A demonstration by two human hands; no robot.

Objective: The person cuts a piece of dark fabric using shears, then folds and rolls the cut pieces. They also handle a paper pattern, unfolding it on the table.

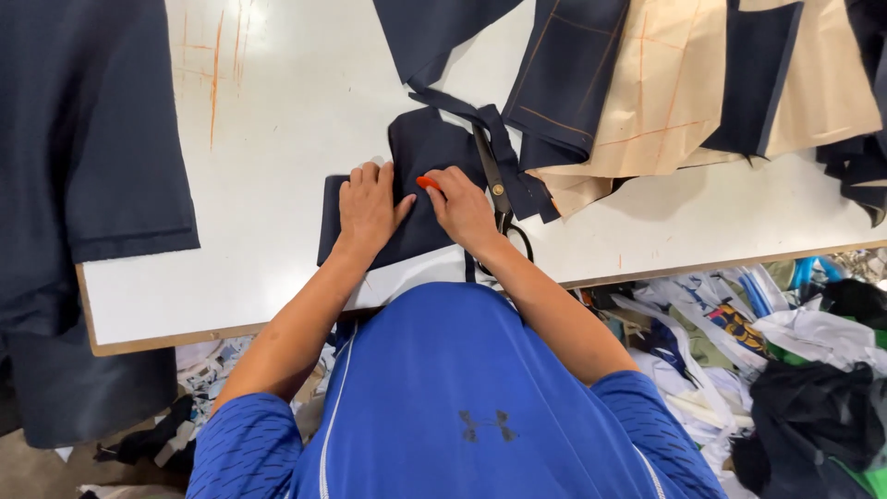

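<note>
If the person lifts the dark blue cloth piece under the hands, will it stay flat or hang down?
The dark blue cloth piece would probably droop: it looks thin and lies folded flat under the left hand. It seems light, like the similar dark fabric hanging limp over the table edge. It likely slides easily on that smooth white top.

The white surface (pixel 296 102) carries navy cloth pieces (pixel 420 152), scissors (pixel 499 189), tan patterns (pixel 665 83) and orange chalk lines (pixel 214 74).

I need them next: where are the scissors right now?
In the head view, the scissors lie on the white table, just right of the right hand, partly on the dark fabric piece.
</note>
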